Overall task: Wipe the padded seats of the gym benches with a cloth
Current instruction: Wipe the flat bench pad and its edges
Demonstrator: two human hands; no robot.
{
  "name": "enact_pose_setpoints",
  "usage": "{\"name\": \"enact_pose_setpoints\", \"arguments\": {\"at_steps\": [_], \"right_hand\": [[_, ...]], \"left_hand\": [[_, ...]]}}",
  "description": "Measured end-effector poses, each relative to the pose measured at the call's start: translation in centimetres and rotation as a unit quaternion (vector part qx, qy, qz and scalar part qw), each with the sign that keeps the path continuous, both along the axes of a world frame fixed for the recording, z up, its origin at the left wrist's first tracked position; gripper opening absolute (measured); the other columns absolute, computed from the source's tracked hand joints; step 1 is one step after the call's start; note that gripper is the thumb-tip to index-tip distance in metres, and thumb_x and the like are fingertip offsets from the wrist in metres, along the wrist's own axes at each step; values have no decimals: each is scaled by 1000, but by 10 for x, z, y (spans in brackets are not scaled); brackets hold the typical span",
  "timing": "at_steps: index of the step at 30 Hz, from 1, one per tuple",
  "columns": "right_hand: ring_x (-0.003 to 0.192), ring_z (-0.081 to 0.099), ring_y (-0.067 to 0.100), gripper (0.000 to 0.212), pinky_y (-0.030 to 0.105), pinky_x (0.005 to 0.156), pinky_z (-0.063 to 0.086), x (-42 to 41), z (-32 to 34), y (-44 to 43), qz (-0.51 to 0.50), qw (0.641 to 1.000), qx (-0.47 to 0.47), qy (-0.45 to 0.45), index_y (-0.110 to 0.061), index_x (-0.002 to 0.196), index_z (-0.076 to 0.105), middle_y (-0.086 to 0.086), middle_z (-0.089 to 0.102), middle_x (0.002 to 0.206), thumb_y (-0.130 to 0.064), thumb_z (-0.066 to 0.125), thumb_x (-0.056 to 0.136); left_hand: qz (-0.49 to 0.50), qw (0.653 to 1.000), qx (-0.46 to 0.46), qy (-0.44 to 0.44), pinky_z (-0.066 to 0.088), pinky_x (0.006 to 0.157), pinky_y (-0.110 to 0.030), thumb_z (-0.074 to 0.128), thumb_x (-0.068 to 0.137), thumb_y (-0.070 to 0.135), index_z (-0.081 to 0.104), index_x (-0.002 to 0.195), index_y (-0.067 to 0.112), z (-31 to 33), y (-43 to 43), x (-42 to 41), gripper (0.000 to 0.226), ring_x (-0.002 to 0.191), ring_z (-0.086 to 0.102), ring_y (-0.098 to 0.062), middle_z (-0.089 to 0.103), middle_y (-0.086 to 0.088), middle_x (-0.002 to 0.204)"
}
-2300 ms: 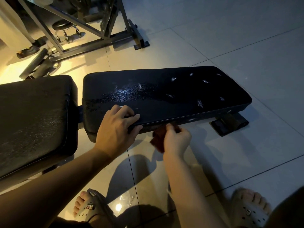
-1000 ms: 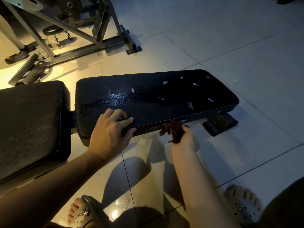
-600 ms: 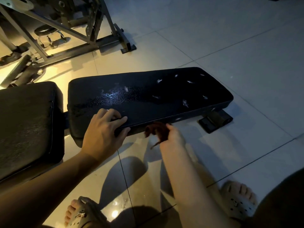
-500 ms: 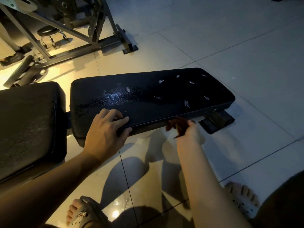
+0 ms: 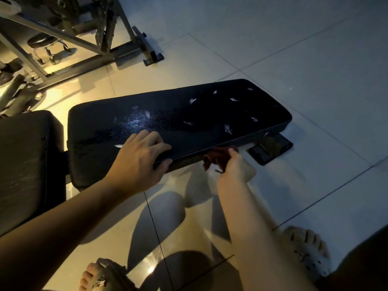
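A long black padded bench seat [image 5: 189, 114] lies across the middle of the view, its top wet-looking and torn in several small spots. My left hand [image 5: 140, 158] grips its near edge, fingers on top and thumb on the side. My right hand [image 5: 235, 166] holds a bunched dark red cloth [image 5: 216, 156] against the seat's near side edge, towards the right end. A second black pad [image 5: 25, 162] sits at the left, separated from the first by a narrow gap.
The bench's foot [image 5: 268, 148] sticks out on the tiled floor under the right end. A metal gym machine frame [image 5: 100, 45] stands at the back left. My sandalled feet [image 5: 308, 253] are near the bottom edge. Open tiled floor lies to the right.
My right hand has slid the cloth back and forth along the seat's near side edge and now sits further right. The left hand has kept its grip on the edge.
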State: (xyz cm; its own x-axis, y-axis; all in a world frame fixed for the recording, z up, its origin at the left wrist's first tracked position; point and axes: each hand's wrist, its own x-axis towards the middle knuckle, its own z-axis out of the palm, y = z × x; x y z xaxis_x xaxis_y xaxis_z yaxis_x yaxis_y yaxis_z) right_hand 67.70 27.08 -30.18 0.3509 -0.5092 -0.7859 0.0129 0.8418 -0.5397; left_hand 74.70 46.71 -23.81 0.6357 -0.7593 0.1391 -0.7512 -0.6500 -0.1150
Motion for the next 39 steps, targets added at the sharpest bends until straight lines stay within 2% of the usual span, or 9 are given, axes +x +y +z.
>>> {"name": "enact_pose_setpoints", "arguments": {"at_steps": [6, 9, 12, 15, 19, 21, 23, 26, 39], "right_hand": [[77, 71, 12, 10, 16, 55, 55, -12, 0, 47, 76, 995, -63, -2, -15, 105, 66, 1, 73, 88, -14, 69, 95], [98, 68, 17, 18, 38, 87, 61, -19, 2, 87, 163, 981, -97, -50, -27, 101, 63, -1, 69, 105, -14, 71, 93], [100, 69, 18, 17, 41, 93, 58, -14, 2, 77, 170, 975, -136, -36, -29, 95, 63, 0, 70, 103, -14, 70, 93], [98, 70, 20, 7, 40, 88, 59, -11, -2, 61, 161, 973, -165, -16, -19, 103, 69, 3, 72, 101, -18, 66, 97], [96, 70, 17, 9, 35, 80, 61, -19, -1, 88, 291, 945, -144, -48, -22, 106, 68, 0, 71, 102, -22, 64, 98], [91, 71, 18, 6, 35, 80, 61, -12, -1, 78, 250, 956, -148, -25, -21, 102, 69, 2, 72, 97, -20, 67, 97], [85, 72, 20, 5, 27, 65, 57, -5, -1, 56, 171, 973, -151, -5, -15, 100, 70, 5, 73, 92, -17, 68, 96], [78, 70, 16, 2, 19, 53, 50, -8, 5, 58, 233, 962, -142, -16, -16, 94, 68, 5, 72, 90, -17, 68, 96], [82, 73, 25, 6, 34, 63, 60, -1, 6, 64, 247, 966, -75, -9, -13, 96, 67, 11, 72, 94, -13, 71, 92]], "left_hand": [[-23, 998, -48, 44, 48, 80, -43, 51, 92, 51, 73, 117, 17, 1, 3, 5, 47, 92, 50, -19, 56, 2, 104], [-19, 997, -56, 54, 49, 80, -42, 52, 91, 51, 73, 115, 17, 0, 1, 6, 46, 92, 50, -18, 56, 4, 104], [-15, 996, -68, 60, 49, 80, -42, 53, 91, 52, 73, 114, 17, 0, 2, 6, 46, 92, 49, -17, 55, 4, 103], [-11, 996, -71, 61, 49, 81, -42, 52, 90, 52, 73, 114, 17, 1, -1, 5, 47, 93, 49, -16, 55, 5, 103], [-16, 995, -83, 59, 49, 80, -42, 55, 90, 51, 74, 112, 16, 0, 0, 5, 45, 92, 49, -17, 55, 4, 102], [-16, 994, -91, 64, 49, 80, -42, 55, 90, 51, 75, 111, 15, 1, 1, 5, 46, 92, 50, -18, 56, 3, 101], [-12, 994, -89, 66, 49, 80, -43, 54, 90, 52, 75, 112, 16, 1, -1, 6, 47, 92, 50, -19, 56, 3, 102], [-9, 994, -84, 66, 49, 80, -44, 55, 90, 52, 74, 111, 16, 0, -1, 5, 45, 92, 50, -19, 56, 3, 101], [-10, 992, -100, 74, 49, 82, -41, 56, 89, 51, 74, 111, 17, -2, 0, 7, 45, 94, 51, -18, 56, 4, 103]]}}
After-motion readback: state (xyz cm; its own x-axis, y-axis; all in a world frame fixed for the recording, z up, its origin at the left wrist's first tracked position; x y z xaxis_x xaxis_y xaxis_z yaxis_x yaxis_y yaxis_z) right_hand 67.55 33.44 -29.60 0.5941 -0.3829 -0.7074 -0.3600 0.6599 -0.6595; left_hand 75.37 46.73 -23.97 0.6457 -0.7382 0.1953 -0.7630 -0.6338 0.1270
